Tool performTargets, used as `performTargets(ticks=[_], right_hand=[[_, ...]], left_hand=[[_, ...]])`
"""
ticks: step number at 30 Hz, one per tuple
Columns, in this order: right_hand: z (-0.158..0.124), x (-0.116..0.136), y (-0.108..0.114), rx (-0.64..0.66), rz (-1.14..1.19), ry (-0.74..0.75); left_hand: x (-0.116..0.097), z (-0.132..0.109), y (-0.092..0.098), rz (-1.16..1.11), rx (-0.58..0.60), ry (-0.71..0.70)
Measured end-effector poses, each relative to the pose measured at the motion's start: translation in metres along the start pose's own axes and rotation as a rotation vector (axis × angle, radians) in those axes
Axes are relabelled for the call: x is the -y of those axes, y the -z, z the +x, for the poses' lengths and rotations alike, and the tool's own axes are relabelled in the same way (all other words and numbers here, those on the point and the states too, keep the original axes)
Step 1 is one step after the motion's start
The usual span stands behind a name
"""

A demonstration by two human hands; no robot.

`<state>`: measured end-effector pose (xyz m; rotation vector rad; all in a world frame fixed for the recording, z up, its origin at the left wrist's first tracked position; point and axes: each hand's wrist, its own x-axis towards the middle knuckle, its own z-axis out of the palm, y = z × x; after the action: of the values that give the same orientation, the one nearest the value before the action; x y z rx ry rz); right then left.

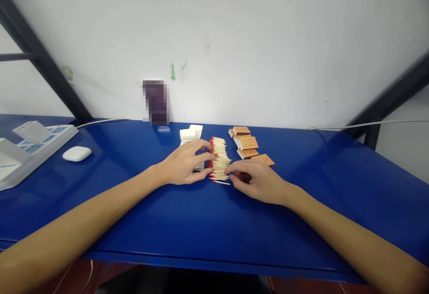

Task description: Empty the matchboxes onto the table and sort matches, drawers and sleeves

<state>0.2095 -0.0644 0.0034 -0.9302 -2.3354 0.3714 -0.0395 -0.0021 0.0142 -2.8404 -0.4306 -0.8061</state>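
Note:
A long pile of matches (220, 160) lies on the blue table, red heads to the left and bare ends to the right. My left hand (186, 162) is at the heads, its fingers spread and touching them. At the bare ends is my right hand (256, 178), thumb and forefinger curled close together near the lower matches; whether a match is between them is hidden. White matchbox trays (188, 135) sit behind and partly under my left hand. Several orange matchbox sleeves (248, 143) lie beyond my right hand, the nearest partly covered by it.
The blue table (201, 222) runs up to a white wall. At the left are a white earphone case (77, 153) and a power strip (43, 146) with plugs in it. A blurred dark card (156, 102) leans on the wall. Dark slanted posts (50, 57) flank the table.

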Motion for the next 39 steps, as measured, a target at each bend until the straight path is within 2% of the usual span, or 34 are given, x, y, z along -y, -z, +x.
performTargets(ticks=[4,13,27,39], right_hand=[[0.0005,0.0021,0.0004,0.073,0.002,-0.021],[0.0031,0.0044,0.0029,0.14,-0.003,-0.062],[0.0037,0.0031,0.0014,0.167,-0.054,-0.059],[0.003,0.0082,0.0042,0.167,-0.02,-0.052]], left_hand=[[0.0033,-0.0001,-0.0022,-0.075,0.056,0.057],[0.0039,0.0012,-0.0016,-0.105,0.135,0.103],[0.0061,0.0002,-0.0014,-0.155,0.18,0.171],[0.0046,0.001,-0.0005,-0.166,0.153,0.17]])
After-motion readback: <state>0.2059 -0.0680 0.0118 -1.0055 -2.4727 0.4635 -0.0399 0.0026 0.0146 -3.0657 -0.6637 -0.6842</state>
